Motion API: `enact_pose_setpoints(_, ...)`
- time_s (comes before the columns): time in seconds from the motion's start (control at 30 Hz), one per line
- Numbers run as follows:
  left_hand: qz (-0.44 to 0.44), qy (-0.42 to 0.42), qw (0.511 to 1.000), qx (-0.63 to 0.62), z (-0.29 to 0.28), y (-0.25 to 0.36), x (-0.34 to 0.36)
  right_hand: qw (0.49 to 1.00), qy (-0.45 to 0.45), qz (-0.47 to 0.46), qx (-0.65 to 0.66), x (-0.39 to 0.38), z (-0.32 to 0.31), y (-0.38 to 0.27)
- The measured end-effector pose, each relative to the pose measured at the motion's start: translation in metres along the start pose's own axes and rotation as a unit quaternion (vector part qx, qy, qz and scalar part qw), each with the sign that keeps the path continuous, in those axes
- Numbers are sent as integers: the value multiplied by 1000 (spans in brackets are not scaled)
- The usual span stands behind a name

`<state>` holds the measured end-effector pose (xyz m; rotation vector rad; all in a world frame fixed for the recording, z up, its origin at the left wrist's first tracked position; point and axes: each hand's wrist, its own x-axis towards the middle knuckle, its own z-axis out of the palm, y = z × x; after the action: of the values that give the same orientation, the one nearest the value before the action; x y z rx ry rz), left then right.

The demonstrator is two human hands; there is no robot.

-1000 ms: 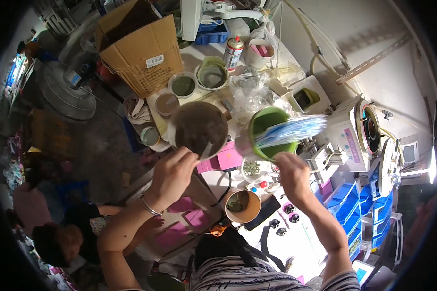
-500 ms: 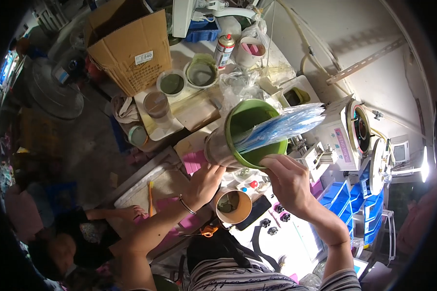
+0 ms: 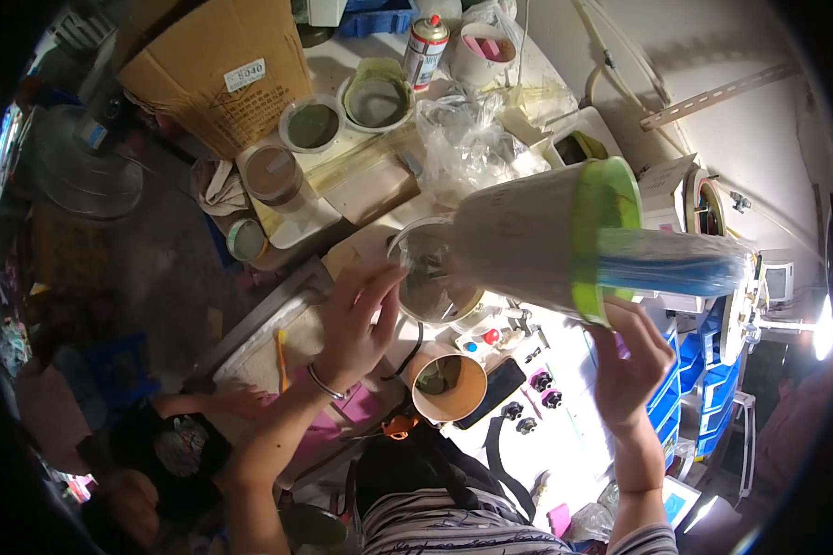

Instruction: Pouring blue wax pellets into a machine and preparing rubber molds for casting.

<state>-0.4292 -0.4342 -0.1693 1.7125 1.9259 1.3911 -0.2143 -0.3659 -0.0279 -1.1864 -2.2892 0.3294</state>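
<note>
My right hand point(image 3: 631, 363) pinches the lower rim of a tapered bucket point(image 3: 528, 236), pale outside with a green rim. The bucket lies tipped on its side in the air, its mouth facing right. A bundle of clear plastic wrapping with blue in it point(image 3: 676, 263) sticks out of the mouth. Behind the bucket's base is a round vessel point(image 3: 426, 298) with shiny grey contents I cannot make out; the bucket hides part of it. My left hand point(image 3: 359, 324) is empty, its fingers spread beside that vessel's left rim; I cannot tell whether they touch it.
A cardboard tub point(image 3: 450, 388) stands near me beside a dark phone point(image 3: 492, 393) and several black knobs point(image 3: 525, 425). Farther off are a cardboard box point(image 3: 217, 83), tubs of green material point(image 3: 313, 126), a spray can point(image 3: 426, 54) and crumpled clear plastic point(image 3: 472, 139). Another person's arm point(image 3: 204, 404) reaches in at left.
The bucket has moved right and tipped further onto its side, uncovering the round vessel. My left hand has come off the bucket's base, while my right hand has moved right with the rim.
</note>
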Motion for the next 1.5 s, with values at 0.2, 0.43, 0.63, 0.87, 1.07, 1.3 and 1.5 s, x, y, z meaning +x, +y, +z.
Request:
enact_pose_setpoints(0.2,59,-407,885,219,44,12,50,994,13,106,-17,-17,-8,32)
enact_pose_setpoints(0.43,86,-412,840,343,110,-32,13,989,4,149,19,-32,-11,49)
enact_pose_setpoints(0.63,58,-382,913,131,55,3,90,989,1,150,14,-31,-21,55)
enact_pose_setpoints(0.87,-32,-354,935,-4,-12,12,128,995,-4,95,41,-17,-16,41)
enact_pose_setpoints(1.07,165,-212,962,54,-2,-19,82,994,-25,95,55,-9,-10,29)
enact_pose_setpoints(1.3,-44,-315,946,-63,-11,-5,96,996,-17,81,27,-5,-11,25)
enact_pose_setpoints(1.5,-217,-78,878,-419,-23,-35,82,995,-6,97,14,-9,-13,26)
